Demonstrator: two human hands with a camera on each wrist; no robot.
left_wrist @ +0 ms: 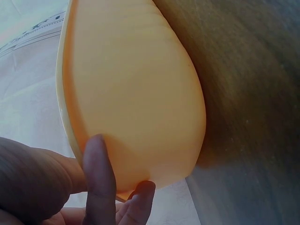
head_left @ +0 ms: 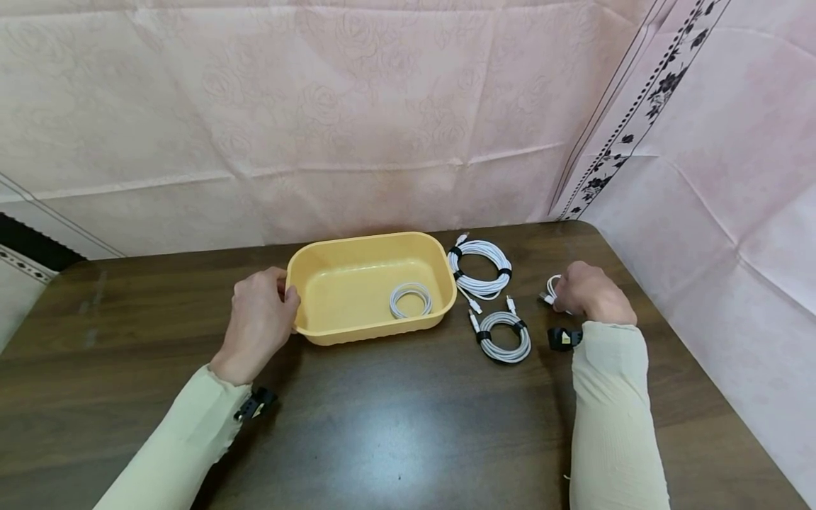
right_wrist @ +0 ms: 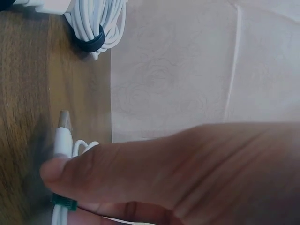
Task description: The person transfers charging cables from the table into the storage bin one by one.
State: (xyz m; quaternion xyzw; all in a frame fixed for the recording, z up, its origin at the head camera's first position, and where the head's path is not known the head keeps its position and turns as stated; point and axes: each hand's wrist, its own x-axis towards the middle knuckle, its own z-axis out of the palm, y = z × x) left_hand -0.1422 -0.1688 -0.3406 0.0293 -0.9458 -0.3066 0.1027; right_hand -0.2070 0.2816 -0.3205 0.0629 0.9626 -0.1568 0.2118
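Note:
My left hand (head_left: pixel 258 315) grips the left end of a yellow plastic tub (head_left: pixel 357 333), with fingertips against the tub's outer wall (left_wrist: pixel 136 93) in the left wrist view. Inside the tub, toward its right, lies a coiled light cable (head_left: pixel 394 301). At the table's right side, my right hand (head_left: pixel 593 294) pinches a white USB cable (right_wrist: pixel 63 143) between thumb and fingers. Its metal plug points away from the thumb, and a green tie (right_wrist: pixel 64 201) wraps it just below. The palm hides most of this cable.
Right of the tub lie a white coiled cable (head_left: pixel 481 287) with black ties and, nearer me, a grey-white coiled cable (head_left: pixel 506 355). Patterned cloth (head_left: pixel 382 127) hangs behind the brown wooden table (head_left: pixel 357 411) and along its right edge.

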